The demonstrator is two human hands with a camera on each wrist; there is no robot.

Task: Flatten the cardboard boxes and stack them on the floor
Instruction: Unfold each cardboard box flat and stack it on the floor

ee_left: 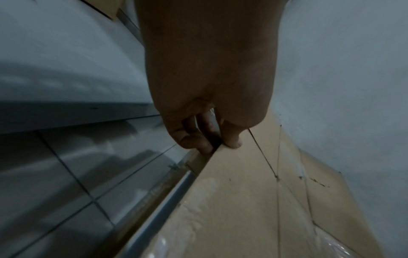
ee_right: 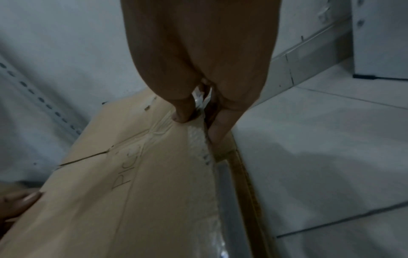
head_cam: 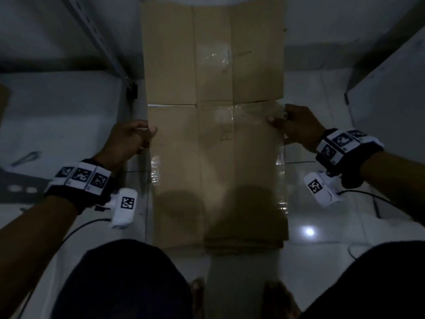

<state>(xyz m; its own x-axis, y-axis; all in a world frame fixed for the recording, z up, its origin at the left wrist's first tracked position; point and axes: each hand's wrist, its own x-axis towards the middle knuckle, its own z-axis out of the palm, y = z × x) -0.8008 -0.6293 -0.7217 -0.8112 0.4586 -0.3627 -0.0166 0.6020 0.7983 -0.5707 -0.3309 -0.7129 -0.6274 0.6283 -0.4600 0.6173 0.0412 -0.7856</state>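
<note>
A flattened brown cardboard box (head_cam: 216, 125) with clear tape strips stretches away from me over the white tiled floor. My left hand (head_cam: 133, 137) grips its left edge, thumb on top and fingers underneath; the left wrist view shows that pinch on the box (ee_left: 243, 200) by the left hand (ee_left: 218, 143). My right hand (head_cam: 292, 125) pinches the right edge near a taped seam, also seen as the right hand (ee_right: 198, 113) on the box (ee_right: 137, 200). Another flat cardboard layer (ee_right: 245, 174) lies just below the held sheet.
A white perforated metal rack post (head_cam: 101, 40) slants at the upper left, and a white cabinet (head_cam: 391, 88) stands at the right. Cables (head_cam: 368, 199) trail over the glossy tiles (head_cam: 322, 226). My knees and feet fill the bottom of the head view.
</note>
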